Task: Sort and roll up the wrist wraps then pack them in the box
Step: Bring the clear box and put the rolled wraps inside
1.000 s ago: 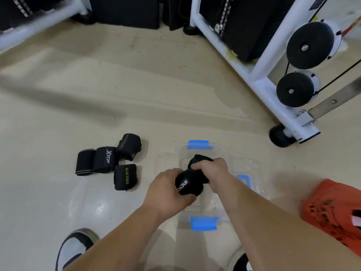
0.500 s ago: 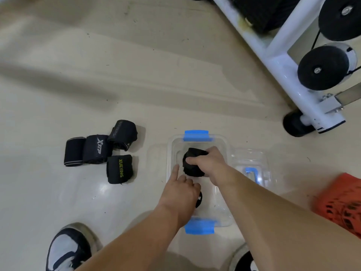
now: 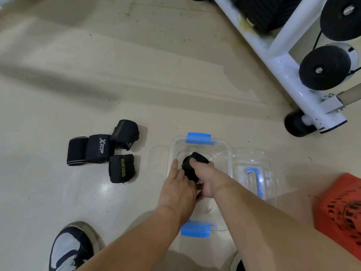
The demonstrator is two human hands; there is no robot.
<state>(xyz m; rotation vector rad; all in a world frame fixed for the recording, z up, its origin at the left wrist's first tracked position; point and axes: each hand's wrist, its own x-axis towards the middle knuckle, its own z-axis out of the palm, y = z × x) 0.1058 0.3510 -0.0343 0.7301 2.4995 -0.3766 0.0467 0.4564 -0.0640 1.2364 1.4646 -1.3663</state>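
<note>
Gripping a black rolled wrap (image 3: 192,169), the right hand (image 3: 206,178) has its fingers (image 3: 193,162) curled over the top of it. The wrap is inside the clear box (image 3: 229,153), low in the far half. Left hand (image 3: 176,189) is just beside it, index finger straight and touching the wrap's left side. Its other fingers are tucked under and out of sight, so cannot tell if they hold anything. A small dark bit shows between the two hands, unclear what.

The box sits on the floor (image 3: 136,75) with a blue latch at the far end and another at the near end. Clear lid (image 3: 252,153) with a blue handle lies flat, touching the box's right side.

Left of the box, apart from it, four more rolls sit bunched on the floor: striped roll (image 3: 76,150), XEP roll (image 3: 98,148) touching it, grey-print roll (image 3: 125,134) behind, XUEYING roll (image 3: 121,168) nearest.

A shoe (image 3: 70,249) shows at bottom left. Orange crate (image 3: 340,208) is at the right edge. White frame (image 3: 273,55) with black pulleys (image 3: 330,67) stands at top right.
</note>
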